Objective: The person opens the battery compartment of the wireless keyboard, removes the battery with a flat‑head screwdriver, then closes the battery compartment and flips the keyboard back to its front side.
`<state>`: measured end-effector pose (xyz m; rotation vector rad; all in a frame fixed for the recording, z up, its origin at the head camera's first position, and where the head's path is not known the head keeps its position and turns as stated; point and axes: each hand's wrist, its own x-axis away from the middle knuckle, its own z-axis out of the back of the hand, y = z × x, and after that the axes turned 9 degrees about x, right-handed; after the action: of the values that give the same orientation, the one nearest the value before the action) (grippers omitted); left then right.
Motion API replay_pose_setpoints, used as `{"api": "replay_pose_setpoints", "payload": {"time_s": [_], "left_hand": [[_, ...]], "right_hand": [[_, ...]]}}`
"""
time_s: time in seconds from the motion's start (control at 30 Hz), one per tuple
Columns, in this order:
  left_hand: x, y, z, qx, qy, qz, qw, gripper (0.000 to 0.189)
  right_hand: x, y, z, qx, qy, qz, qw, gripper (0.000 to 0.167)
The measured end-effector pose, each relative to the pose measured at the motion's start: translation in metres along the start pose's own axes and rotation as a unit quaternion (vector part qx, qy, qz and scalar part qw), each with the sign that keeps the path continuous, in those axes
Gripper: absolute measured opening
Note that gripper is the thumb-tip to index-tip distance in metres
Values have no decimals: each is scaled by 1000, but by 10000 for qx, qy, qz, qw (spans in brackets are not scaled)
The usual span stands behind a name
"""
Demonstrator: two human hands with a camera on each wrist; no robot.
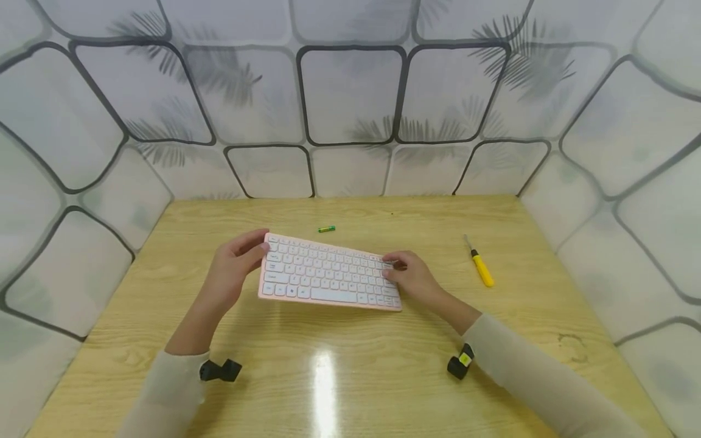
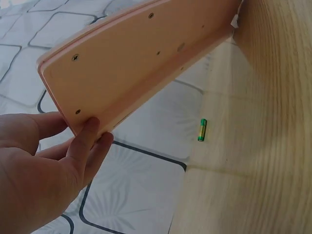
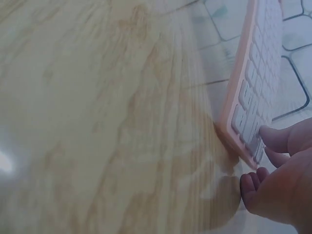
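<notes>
A pink keyboard (image 1: 328,274) with white keys is held tilted above the wooden table, its keys toward the head camera. My left hand (image 1: 232,264) grips its left end, thumb on the key side and fingers behind. In the left wrist view the keyboard's pink underside (image 2: 126,58) shows several small screws, and the left hand (image 2: 53,156) pinches a corner. My right hand (image 1: 413,277) pinches the right end, with the thumb over the keys. The right wrist view shows the right hand (image 3: 282,180) at the keyboard's (image 3: 253,83) end, close to the tabletop.
A small green battery (image 1: 326,229) lies on the table (image 1: 263,371) behind the keyboard. To the right lies a screwdriver (image 1: 482,267) with a yellow handle. Patterned white walls (image 1: 350,97) stand at the back and both sides.
</notes>
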<state>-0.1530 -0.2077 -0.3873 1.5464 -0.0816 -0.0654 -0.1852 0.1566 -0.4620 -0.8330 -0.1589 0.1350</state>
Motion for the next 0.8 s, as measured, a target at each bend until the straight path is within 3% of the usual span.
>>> {"api": "replay_pose_setpoints", "payload": {"time_s": [0.13,0.3,0.53,0.8], "left_hand": [[-1,-14,11,-270,-143,288,9991,54],[-6,-33,14,-457,-376,607,9964,49],[-13,-49,9,-726,-481,695,9938,45],[-29,-57,-3,-623,-625,783,9930,45]], "right_hand": [[2,8,3,-85,-57,33,9999,36],[3,15,9,47,-7,29,10000,38],[3,20,19,276,-40,-146,9995,39],[1,31,27,349,85,-194,9992,40]]}}
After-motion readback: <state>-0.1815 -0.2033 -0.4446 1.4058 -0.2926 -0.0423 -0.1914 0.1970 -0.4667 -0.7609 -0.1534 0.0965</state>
